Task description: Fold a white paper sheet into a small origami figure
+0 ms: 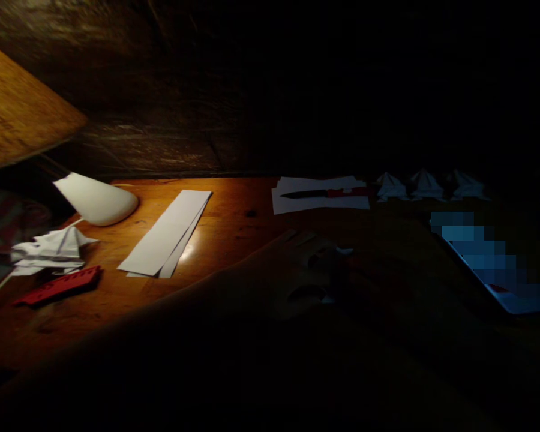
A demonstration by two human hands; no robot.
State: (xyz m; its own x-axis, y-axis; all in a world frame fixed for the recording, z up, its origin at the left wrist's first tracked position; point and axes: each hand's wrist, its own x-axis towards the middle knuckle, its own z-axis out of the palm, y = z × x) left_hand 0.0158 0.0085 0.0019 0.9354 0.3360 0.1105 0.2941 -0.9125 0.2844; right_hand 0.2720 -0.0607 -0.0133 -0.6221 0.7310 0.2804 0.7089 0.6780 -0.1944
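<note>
My left forearm reaches in from the lower left, and my left hand (299, 273) is in deep shadow above the middle of the table. Its fingers look bent, with pale, paper-like edges (344, 251) showing just past them. How much paper is there cannot be made out. To the right of it is a faint reddish patch that may be my right hand, but the dark hides its shape. Beyond my left hand, a knife (324, 193) with a black blade and red handle lies on a stack of white paper (297, 206). Long paper strips (166, 234) lie to its left.
A lamp with a tan shade (22, 108) and white base (99, 198) lights the left side. Near it are a folded paper piece (56, 249) and a notched red object (60, 286). Folded paper shapes (427, 185) line the back right, behind a glowing blurred screen (481, 258).
</note>
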